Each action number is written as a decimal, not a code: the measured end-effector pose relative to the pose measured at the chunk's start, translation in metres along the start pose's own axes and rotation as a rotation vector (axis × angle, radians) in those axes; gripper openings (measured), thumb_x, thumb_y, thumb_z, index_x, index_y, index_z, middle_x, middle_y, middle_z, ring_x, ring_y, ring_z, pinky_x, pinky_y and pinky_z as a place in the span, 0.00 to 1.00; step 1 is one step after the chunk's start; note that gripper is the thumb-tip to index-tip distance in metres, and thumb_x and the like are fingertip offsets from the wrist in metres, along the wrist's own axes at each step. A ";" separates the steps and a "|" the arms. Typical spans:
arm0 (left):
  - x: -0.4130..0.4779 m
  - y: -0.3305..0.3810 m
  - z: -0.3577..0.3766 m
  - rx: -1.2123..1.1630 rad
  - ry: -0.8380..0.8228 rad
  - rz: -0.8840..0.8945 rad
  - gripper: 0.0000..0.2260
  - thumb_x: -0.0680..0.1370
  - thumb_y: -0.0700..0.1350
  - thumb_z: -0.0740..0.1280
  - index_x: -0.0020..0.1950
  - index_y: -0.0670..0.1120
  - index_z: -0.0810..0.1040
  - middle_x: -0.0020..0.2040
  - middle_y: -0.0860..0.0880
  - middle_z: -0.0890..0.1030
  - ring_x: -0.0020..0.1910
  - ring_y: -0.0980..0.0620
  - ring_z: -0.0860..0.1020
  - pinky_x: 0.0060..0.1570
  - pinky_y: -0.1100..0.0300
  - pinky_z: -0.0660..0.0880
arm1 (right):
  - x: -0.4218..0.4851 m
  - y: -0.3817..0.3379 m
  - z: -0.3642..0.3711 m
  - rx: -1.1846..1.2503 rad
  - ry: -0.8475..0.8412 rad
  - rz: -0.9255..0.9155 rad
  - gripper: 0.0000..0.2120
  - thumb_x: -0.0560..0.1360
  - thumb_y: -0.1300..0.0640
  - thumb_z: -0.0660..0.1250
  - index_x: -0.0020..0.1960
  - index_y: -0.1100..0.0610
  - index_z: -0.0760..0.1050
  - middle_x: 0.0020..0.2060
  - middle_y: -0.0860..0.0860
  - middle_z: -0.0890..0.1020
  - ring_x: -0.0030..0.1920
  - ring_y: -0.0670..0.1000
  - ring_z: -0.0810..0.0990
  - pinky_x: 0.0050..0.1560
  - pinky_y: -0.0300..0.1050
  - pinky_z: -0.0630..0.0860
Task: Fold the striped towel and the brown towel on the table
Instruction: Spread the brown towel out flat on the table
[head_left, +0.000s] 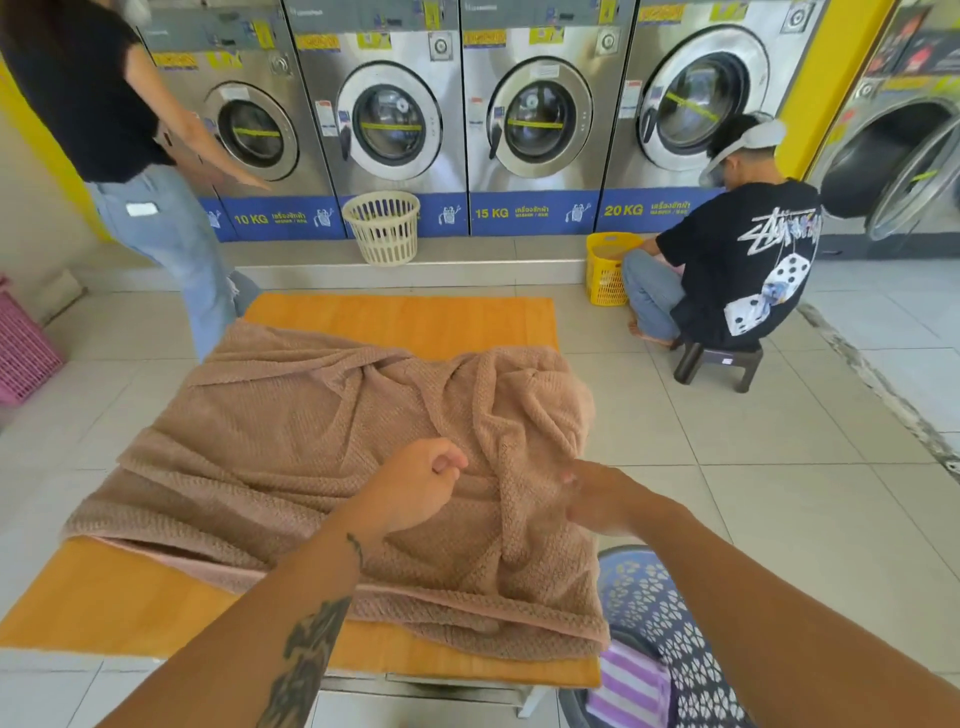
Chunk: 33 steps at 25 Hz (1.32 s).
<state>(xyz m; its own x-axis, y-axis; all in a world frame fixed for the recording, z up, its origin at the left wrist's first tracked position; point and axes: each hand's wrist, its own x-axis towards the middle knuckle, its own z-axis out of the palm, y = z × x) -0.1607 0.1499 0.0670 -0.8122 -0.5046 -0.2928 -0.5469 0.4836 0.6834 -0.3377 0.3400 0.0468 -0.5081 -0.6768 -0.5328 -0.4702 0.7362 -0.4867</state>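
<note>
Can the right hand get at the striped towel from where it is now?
Probably yes. The striped towel hangs at the table's near right corner beside the dark basket, below the right hand, which rests on the brown towel. Nothing covers it; only the forearm overlaps the view.

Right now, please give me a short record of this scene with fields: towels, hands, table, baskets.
brown towel: spread rumpled over the table, not folded
striped towel: purple and white, hanging at the dark basket, off the table
left hand: loosely closed above the brown towel
right hand: at a raised fold, blurred
table: orange top, far end bare
other baskets: cream, yellow, pink
</note>
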 end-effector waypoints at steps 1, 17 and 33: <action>0.011 -0.001 -0.007 -0.003 0.011 -0.005 0.08 0.82 0.45 0.61 0.54 0.55 0.78 0.54 0.55 0.77 0.49 0.60 0.75 0.42 0.63 0.71 | 0.009 -0.007 -0.003 -0.031 0.013 -0.005 0.27 0.74 0.54 0.69 0.72 0.57 0.67 0.63 0.52 0.70 0.59 0.53 0.72 0.53 0.44 0.73; 0.266 -0.083 -0.111 0.440 0.176 0.199 0.16 0.81 0.42 0.59 0.68 0.54 0.74 0.65 0.53 0.73 0.60 0.50 0.74 0.60 0.50 0.73 | 0.258 -0.153 -0.076 -0.314 0.307 -0.048 0.19 0.77 0.61 0.60 0.67 0.49 0.71 0.64 0.51 0.74 0.64 0.58 0.74 0.59 0.53 0.71; 0.297 -0.056 -0.150 0.510 -0.325 0.032 0.06 0.69 0.38 0.62 0.36 0.48 0.67 0.34 0.50 0.69 0.35 0.47 0.68 0.43 0.51 0.64 | 0.246 -0.143 -0.087 -0.587 0.050 0.164 0.07 0.75 0.59 0.62 0.53 0.56 0.72 0.48 0.52 0.78 0.45 0.56 0.77 0.38 0.47 0.71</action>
<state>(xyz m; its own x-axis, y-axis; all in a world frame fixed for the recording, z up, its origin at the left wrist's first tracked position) -0.3410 -0.1343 0.0415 -0.8063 -0.2785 -0.5218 -0.4843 0.8173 0.3122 -0.4587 0.0679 0.0457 -0.6343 -0.5646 -0.5281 -0.6949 0.7158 0.0694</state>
